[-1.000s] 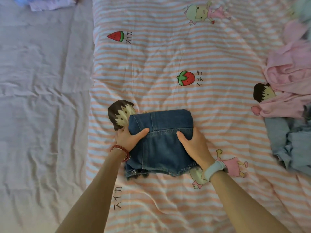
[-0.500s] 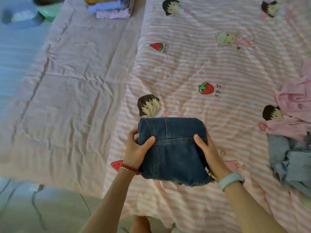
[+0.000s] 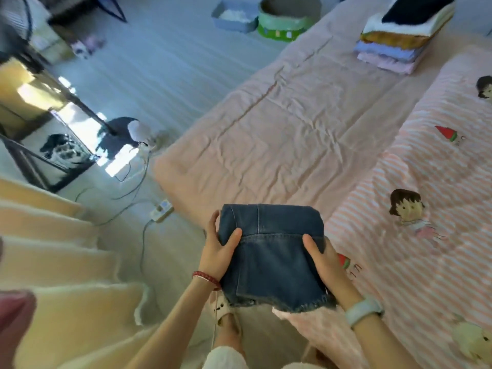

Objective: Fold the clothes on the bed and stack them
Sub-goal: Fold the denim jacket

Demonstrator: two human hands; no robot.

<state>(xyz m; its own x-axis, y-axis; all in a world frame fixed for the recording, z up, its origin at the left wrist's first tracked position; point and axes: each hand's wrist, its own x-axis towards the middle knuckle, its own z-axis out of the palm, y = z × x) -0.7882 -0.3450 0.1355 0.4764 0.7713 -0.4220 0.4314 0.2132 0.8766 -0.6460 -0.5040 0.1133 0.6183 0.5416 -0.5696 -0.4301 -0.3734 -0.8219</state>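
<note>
So the folded denim shorts (image 3: 269, 251) are being held up in the air, over the near edge of the bed (image 3: 279, 123), not resting on anything. They're being kept flat like a little parcel, folded edge away and frayed hem toward the body, probably so the fold isn't lost while they're being carried.

The left hand (image 3: 217, 255) is being wrapped round the left side, thumb pressed on top and fingers curled round the far corner. The right hand (image 3: 323, 262) is doing the mirror job on the right side, thumb on top, the other fingers tucked underneath where they can't be seen. So both hands are closed on the shorts, squeezing in from the sides. That two-sided clamp looks like it's being used because denim is stiff and springs open if only one edge is pinched.

A stack of folded clothes (image 3: 404, 30) is being kept at the far end of the plain pink sheet, well apart from the shorts. My guess is that's where they're headed, since the pile is already neat and squared up.

The striped cartoon quilt (image 3: 426, 262) is lying along the right. On the floor on the left, a power strip (image 3: 161, 210) with trailing cables is worth being watched while walking round.
</note>
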